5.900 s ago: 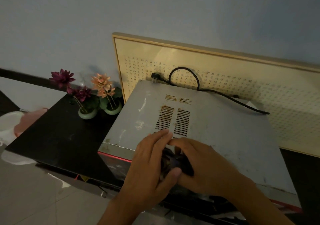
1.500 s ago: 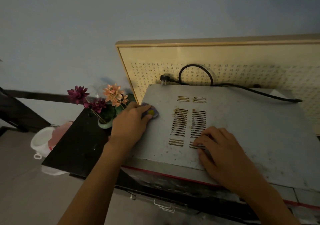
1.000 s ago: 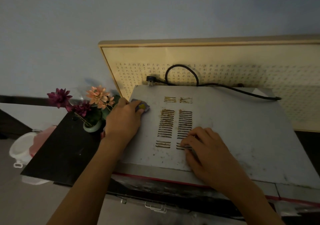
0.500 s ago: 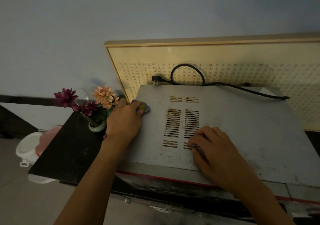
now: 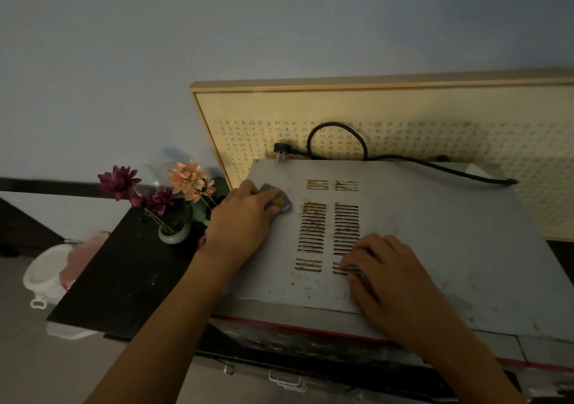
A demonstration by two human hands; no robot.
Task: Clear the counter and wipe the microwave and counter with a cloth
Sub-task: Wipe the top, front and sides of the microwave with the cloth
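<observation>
Grey steel microwave (image 5: 435, 232) top, grimy: our right hand (image 5: 400, 282) lies flat near the front, open, bracing. Farther back, our left hand (image 5: 242, 220) is clenched on the cloth (image 5: 281, 200) at the rear-left corner. Cloth looks soft and light; hold it bunched under the fingers.

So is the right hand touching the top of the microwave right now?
Touching. The head view shows the right hand lying flat, palm down, on the microwave top, fingertips over the vent slots.
</observation>
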